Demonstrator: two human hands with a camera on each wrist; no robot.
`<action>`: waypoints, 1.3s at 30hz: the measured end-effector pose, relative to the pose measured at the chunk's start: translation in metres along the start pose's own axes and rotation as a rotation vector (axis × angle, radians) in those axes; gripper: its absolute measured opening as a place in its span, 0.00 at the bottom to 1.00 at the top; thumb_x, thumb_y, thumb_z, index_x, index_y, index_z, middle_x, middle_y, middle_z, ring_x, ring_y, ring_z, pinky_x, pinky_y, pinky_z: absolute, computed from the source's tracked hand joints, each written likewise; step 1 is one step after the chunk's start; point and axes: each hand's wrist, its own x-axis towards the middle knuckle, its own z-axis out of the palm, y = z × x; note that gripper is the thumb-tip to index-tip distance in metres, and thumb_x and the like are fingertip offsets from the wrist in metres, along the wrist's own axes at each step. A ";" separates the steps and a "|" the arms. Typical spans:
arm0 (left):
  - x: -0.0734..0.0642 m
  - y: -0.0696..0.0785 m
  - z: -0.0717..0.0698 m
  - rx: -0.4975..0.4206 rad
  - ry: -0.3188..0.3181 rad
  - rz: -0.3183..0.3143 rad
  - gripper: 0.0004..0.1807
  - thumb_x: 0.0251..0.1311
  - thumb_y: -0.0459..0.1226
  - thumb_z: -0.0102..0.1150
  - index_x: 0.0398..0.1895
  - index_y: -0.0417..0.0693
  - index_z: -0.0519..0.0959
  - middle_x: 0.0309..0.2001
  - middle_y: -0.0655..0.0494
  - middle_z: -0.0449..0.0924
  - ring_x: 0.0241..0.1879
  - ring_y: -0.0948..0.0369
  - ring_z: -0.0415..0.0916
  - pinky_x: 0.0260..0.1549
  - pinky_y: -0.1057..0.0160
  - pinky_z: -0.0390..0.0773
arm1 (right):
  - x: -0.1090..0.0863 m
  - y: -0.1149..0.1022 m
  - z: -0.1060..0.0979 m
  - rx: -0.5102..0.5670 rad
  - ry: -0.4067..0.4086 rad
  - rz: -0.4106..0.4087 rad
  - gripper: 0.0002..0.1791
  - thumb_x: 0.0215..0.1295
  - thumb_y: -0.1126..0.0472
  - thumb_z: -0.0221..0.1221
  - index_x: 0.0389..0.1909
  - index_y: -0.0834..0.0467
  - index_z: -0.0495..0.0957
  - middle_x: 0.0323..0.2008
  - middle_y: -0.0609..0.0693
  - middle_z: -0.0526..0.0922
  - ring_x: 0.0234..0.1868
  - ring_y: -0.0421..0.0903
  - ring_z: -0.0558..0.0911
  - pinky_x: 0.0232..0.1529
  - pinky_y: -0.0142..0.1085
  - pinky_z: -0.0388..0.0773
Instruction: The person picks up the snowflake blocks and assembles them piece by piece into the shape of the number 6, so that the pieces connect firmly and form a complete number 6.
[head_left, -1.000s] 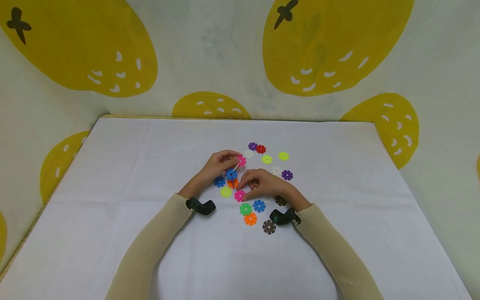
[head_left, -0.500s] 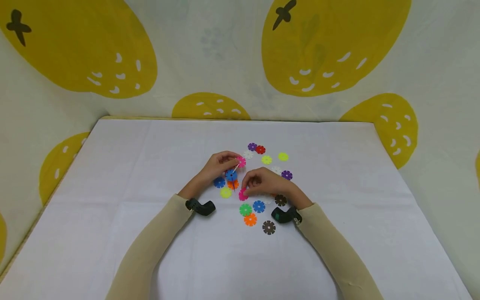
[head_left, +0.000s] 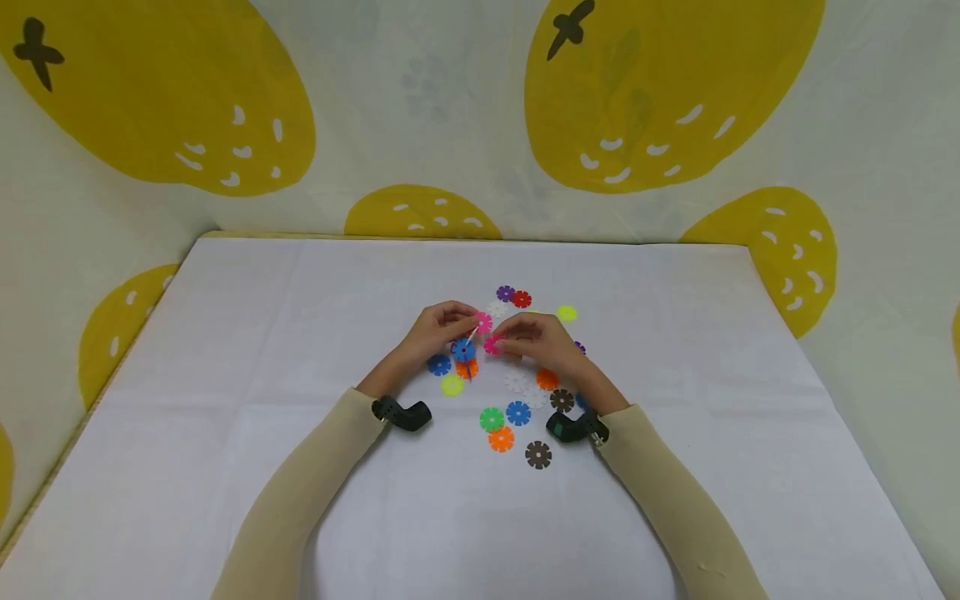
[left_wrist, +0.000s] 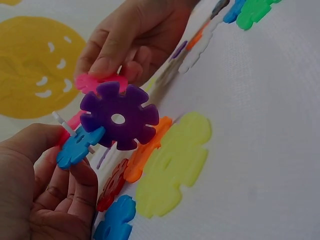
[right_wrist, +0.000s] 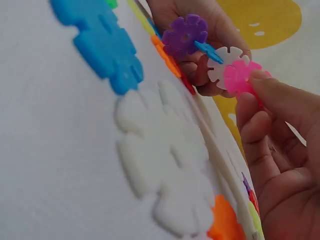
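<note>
While your left hand (head_left: 438,329) pinches joined multicoloured notched plastic discs (head_left: 463,351) at frame centre, your right hand (head_left: 543,342) pinches a bright-pink notched plastic disc (head_left: 492,344) nearby. White creased tabletop (head_left: 450,525) widens toward both lower corners; far edge runs well beyond hands, below yellow-patterned white backdrop (head_left: 420,142).

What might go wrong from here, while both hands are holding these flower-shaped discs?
The right hand pinches a pink disc near its edge, so it might slip. A purple disc sticks out from the joined chain in the left hand, so pressure there may loosen a joint. A yellow disc lies close by and could be knocked.
</note>
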 end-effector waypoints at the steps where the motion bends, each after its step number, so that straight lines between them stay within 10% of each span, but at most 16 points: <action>1: 0.000 0.000 0.000 -0.003 -0.003 0.003 0.18 0.67 0.41 0.59 0.54 0.40 0.77 0.45 0.47 0.82 0.41 0.60 0.80 0.45 0.65 0.80 | 0.000 0.000 -0.001 0.003 0.023 0.002 0.12 0.62 0.62 0.65 0.46 0.61 0.82 0.40 0.54 0.84 0.38 0.49 0.82 0.38 0.32 0.80; 17: -0.001 0.003 0.000 -0.008 -0.001 -0.023 0.15 0.66 0.39 0.60 0.49 0.38 0.79 0.41 0.49 0.84 0.39 0.61 0.81 0.45 0.66 0.80 | 0.003 0.005 -0.003 0.015 0.206 -0.042 0.12 0.65 0.64 0.62 0.47 0.64 0.80 0.43 0.57 0.82 0.39 0.44 0.84 0.42 0.30 0.80; 39: -0.002 0.000 0.000 0.019 -0.077 0.048 0.11 0.66 0.37 0.60 0.43 0.36 0.80 0.33 0.55 0.83 0.31 0.62 0.76 0.34 0.71 0.77 | 0.001 0.010 0.000 -0.010 0.174 -0.153 0.09 0.63 0.66 0.64 0.42 0.65 0.84 0.40 0.59 0.85 0.36 0.48 0.83 0.42 0.29 0.80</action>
